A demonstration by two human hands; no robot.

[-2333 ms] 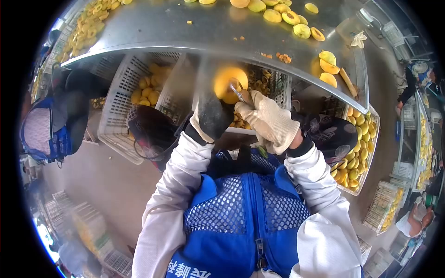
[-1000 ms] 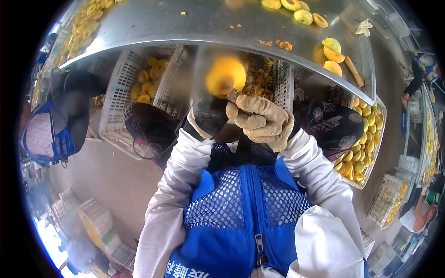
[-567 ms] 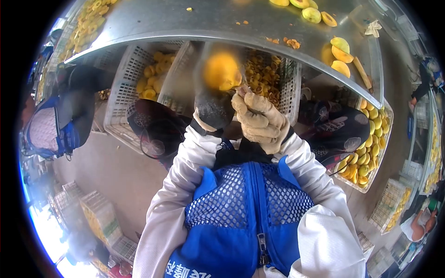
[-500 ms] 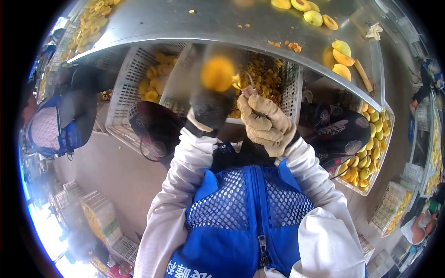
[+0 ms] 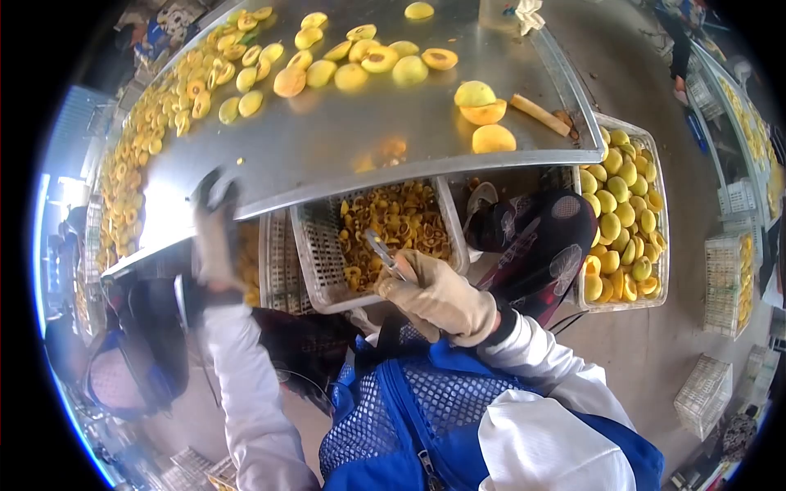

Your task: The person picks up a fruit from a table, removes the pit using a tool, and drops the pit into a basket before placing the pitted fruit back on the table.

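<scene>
My left hand (image 5: 216,233), in a light glove with dark fingers, is smeared by motion at the steel table's front edge. Its fingers look apart, with nothing seen between them. My right hand (image 5: 442,300), in a beige glove, is closed round a slim metal pitting tool (image 5: 381,250) that points up and left. Beneath the tool stands a white crate (image 5: 309,260) of yellow fruit scraps (image 5: 393,221). Behind my left hand, yellow fruit (image 5: 248,258) partly shows in another crate. Halved yellow peaches (image 5: 379,59) lie on the steel table (image 5: 303,155).
A heap of peach halves (image 5: 135,155) covers the table's left end. A wooden stick (image 5: 540,114) lies near its right corner. A crate of peaches (image 5: 622,204) stands on the floor at right. Another person (image 5: 123,368) sits at left. More crates (image 5: 706,397) stand farther right.
My left hand has swung left and away from my right hand; the yellow fruit it held up is no longer in it. My right hand has lowered with the tool. The view has turned.
</scene>
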